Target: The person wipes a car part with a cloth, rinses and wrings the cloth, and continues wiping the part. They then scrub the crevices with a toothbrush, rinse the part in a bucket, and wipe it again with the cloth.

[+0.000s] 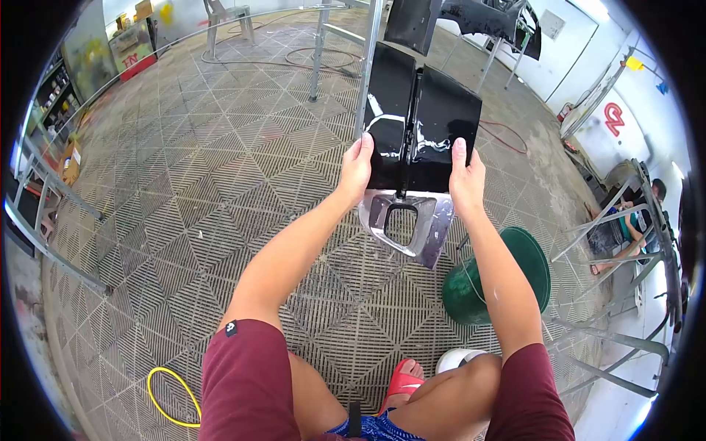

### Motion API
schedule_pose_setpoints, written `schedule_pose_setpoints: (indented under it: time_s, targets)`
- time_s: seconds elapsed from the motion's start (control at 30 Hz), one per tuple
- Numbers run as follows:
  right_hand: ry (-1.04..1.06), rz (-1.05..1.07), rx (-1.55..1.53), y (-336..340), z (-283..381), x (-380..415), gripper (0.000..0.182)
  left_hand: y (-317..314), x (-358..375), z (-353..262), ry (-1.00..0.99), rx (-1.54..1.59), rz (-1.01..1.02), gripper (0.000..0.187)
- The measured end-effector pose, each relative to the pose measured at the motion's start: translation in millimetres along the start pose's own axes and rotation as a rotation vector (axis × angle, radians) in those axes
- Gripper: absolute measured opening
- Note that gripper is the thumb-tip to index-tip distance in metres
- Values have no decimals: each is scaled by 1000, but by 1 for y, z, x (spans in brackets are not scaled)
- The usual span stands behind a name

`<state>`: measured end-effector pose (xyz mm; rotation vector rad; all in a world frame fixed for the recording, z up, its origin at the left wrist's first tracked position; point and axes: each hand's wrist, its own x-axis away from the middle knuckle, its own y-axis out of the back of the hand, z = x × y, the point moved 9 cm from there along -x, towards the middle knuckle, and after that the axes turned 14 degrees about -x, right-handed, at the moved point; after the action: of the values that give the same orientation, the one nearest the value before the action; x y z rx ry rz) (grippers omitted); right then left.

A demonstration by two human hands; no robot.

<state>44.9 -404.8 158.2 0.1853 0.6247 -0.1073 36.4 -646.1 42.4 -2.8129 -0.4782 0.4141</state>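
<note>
A glossy black panel (445,110) with a raised rib down its middle and wet-looking white reflections is held up in front of me. My left hand (357,167) grips its left edge, thumb on the face. On the right edge my right hand (467,176) holds it the same way, thumb up on the surface. Below the panel's lower edge is a grey, scuffed part (425,228) with a squarish opening; whether it is joined to the panel I cannot tell. The fingers behind the panel are hidden.
A green bucket (533,268) stands below my right forearm. Metal stands (625,342) line the right side, where another person (636,220) sits low. A metal frame (323,59) rises behind the panel's left side. A yellow hose (151,382) lies lower left.
</note>
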Motion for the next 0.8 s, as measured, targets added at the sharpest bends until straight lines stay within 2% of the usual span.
schedule_pose_setpoints:
  time_s: [0.03,0.07,0.13,0.2,0.23,0.27,0.3,0.33,0.37,0.4,0.47,0.5,0.53,0.6,0.63,0.7,0.73,0.77,0.8]
  targets:
    - [-75,49,37,-5,1,-2,63,9,-3,-12,-97,-255,-81,58]
    - [-147,100,74,-12,5,-4,62,12,-5,-14,-110,-255,-83,58]
    - [-12,92,108,-22,36,5,58,23,-1,-17,-134,-551,-180,63]
    - [122,34,0,-32,56,15,56,14,7,33,-55,-620,-20,69]
    - [104,5,16,-31,59,15,53,14,19,49,-143,-691,39,73]
    - [114,4,7,-34,63,12,53,26,35,69,8,-797,-60,77]
    - [126,-73,-63,-29,67,9,51,26,54,72,254,-740,70,82]
    - [135,-155,-131,-22,69,7,50,22,55,83,167,-736,195,96]
    - [-59,-131,-101,-16,44,1,52,23,65,90,381,-493,248,94]
    - [-50,-148,-105,-15,31,0,52,17,77,96,589,-245,303,92]
    - [-69,-280,-443,-4,0,-1,51,12,69,74,481,-125,246,85]
    - [-97,-268,-625,-8,-7,1,52,10,64,70,432,-7,190,78]
    - [-30,-315,-623,-6,-6,3,45,14,51,72,356,81,68,70]
    - [-23,-159,-403,0,5,11,51,24,50,53,398,123,-170,54]
    - [-30,-34,-80,8,5,15,53,33,40,45,316,44,-180,54]
    - [-40,117,97,43,-51,16,51,57,16,21,103,-92,-212,51]
    - [-148,59,-158,77,-86,22,48,68,7,2,-27,-147,-236,50]
    - [-263,-1,-62,121,-113,27,44,73,3,-26,-165,-241,-208,48]
    - [-147,-80,484,162,-97,28,41,79,1,-43,-301,-288,-199,43]
